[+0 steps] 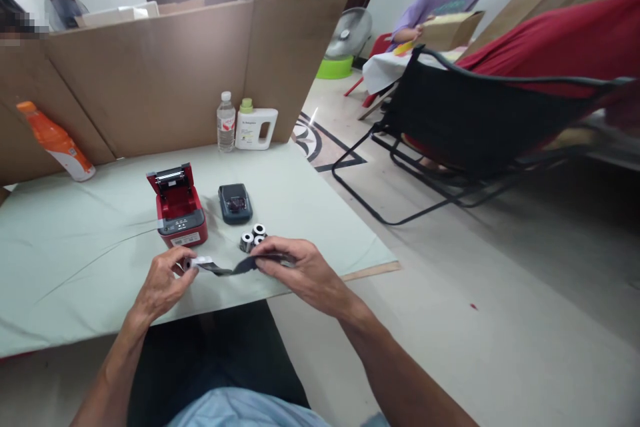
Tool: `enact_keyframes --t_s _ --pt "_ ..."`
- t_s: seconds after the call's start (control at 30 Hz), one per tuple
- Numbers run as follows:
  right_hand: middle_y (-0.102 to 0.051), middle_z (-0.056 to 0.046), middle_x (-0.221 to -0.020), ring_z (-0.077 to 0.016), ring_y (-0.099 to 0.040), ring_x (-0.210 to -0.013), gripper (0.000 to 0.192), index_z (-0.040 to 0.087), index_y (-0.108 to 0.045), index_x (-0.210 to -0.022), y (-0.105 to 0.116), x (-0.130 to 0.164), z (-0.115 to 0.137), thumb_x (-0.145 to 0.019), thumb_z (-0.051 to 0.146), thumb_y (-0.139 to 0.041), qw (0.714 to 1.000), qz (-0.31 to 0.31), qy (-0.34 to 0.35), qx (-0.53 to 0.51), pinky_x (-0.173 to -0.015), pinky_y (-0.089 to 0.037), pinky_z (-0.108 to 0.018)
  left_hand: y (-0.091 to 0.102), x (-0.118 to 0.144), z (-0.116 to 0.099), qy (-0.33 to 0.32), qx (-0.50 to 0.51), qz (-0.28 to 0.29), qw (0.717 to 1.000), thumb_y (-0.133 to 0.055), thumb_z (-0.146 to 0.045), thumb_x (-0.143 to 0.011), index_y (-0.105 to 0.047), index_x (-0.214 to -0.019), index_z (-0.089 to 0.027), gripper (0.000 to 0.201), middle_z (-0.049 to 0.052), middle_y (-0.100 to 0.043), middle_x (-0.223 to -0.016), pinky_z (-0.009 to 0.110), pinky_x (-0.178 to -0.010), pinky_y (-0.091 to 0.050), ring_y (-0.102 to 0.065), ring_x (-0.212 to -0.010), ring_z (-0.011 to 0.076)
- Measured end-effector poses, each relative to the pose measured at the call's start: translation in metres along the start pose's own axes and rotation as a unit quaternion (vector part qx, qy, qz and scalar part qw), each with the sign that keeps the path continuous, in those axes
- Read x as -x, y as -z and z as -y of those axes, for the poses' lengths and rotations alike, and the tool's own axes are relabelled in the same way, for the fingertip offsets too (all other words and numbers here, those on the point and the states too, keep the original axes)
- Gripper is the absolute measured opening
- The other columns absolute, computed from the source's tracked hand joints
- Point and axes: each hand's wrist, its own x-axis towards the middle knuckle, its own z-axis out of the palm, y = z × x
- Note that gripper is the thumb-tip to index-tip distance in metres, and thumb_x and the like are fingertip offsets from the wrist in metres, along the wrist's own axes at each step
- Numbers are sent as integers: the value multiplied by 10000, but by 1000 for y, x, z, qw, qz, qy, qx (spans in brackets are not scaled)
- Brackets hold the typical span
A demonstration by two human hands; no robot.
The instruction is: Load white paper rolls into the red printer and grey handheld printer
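1. We sit at a low table (pixel 75 260) covered with a pale green cloth, faintly creased, its front edge showing a strip of bare wood at 4 o'clock.
2. Behind the table, from 10 to 12 o'clock, folded sheets of brown cardboard (pixel 165 73) stand as a matte, flat wall.
3. The floor to our right is smooth, pale tile with a dark inlaid pattern (pixel 320 140) near 1 o'clock.
4. At 2 o'clock a black sling chair (pixel 475 120) on a thin tubular frame stands beside red fabric; beyond it, a person in a purple top (pixel 440 0) works at a cardboard box, near a round floor fan (pixel 350 32).
5. Our left hand (pixel 163 283) pinches a small white roll (pixel 200 261) at one end of a dark strip (pixel 235 269), fingers curled round it.
6. Our right hand (pixel 300 273) grips the other end of that strip between thumb and fingers; the strip sags slightly between both hands, just above the table's near edge at 6 o'clock.
7. Just beyond our hands, a boxy red label printer (pixel 180 210) sits with its lid open, glossy plastic.
8. To its right lies a dark blue-grey rounded device (pixel 235 203), and small cylindrical rolls (pixel 253 237) cluster near our right fingers.
9. At 12 o'clock stand a clear water bottle (pixel 226 121) and a white jug with a green cap (pixel 255 125); an orange bottle (pixel 55 140) leans at 10 o'clock.
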Motion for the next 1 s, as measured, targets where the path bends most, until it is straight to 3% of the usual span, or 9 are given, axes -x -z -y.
enact_keyframes --t_s 0.13,0.23,0.3,0.4,0.5,0.63,0.73,0.83,1.0 --pt "-778 -81 -1099 -260 -705 -1034 303 205 -800 -1063 11 -4 -7 -877 442 -769 991 121 -56 34 -935 -564 -391 3 2 -5 -67 -55 -7 996 -643 -131 -853 -711 -991 -192 165 16 -720 -839 261 -675 -520 -626 -701 140" --pt "-713 -129 -1344 -300 -665 -1228 546 210 -740 -1276 0 -10 -15 -867 570 -777 992 100 -60 -44 -1084 -511 -460 5 2 -19 -145 -61 -9 988 -637 -95 -866 -687 -1045 -190 209 43 -741 -917 281 -736 -558 -680 -789 164" --pt "-700 -143 -1361 -288 -669 -1224 630 203 -708 -1322 -17 -15 -21 -870 638 -760 988 84 -68 -107 -1096 -503 -465 4 1 -32 -198 -56 -15 978 -624 -67 -884 -672 -1073 -191 230 64 -754 -984 302 -820 -581 -711 -907 187" --pt "-755 -100 -1123 -231 -698 -1044 613 173 -749 -1154 -48 -21 -29 -855 708 -746 967 95 -104 -213 -956 -556 -393 1 1 -51 -256 -68 -38 964 -616 -43 -903 -663 -1123 -198 273 78 -760 -1026 330 -897 -591 -717 -979 201" --pt "-695 -26 -825 -151 -648 -783 567 145 -726 -920 -69 -22 -34 -851 708 -756 911 126 -135 -368 -779 -546 -302 -2 2 -62 -280 -71 -57 956 -614 -39 -906 -673 -1145 -204 296 87 -764 -1042 335 -880 -602 -719 -963 204" --pt "-666 -4 -793 -117 -596 -680 514 151 -708 -951 -81 -16 -33 -780 603 -882 843 146 -148 -495 -679 -524 -258 0 5 -61 -236 -3 -27 971 -688 -105 -888 -704 -1165 -225 302 96 -766 -1122 356 -915 -612 -726 -1041 226" --pt "-679 -9 -847 -114 -596 -680 540 162 -704 -1021 -83 -13 -30 -744 572 -922 831 140 -132 -522 -657 -522 -247 5 5 -51 -131 94 14 987 -773 -202 -847 -684 -1274 -226 437 137 -714 -1326 400 -987 -603 -663 -1263 298" --pt "-695 -13 -867 -112 -613 -705 557 167 -710 -1029 -85 -12 -26 -711 556 -950 825 135 -118 -535 -675 -519 -234 6 4 -41 -46 211 86 973 -769 -308 -877 -649 -1362 -208 510 169 -667 -1412 426 -1018 -594 -664 -1264 320" --pt "-687 -10 -784 -116 -628 -660 594 141 -728 -976 -93 -11 -26 -683 610 -946 815 147 -125 -546 -620 -497 -223 3 3 -37 -17 307 102 946 -834 -451 -843 -662 -1319 -184 572 183 -666 -1382 445 -1038 -580 -691 -1169 308"
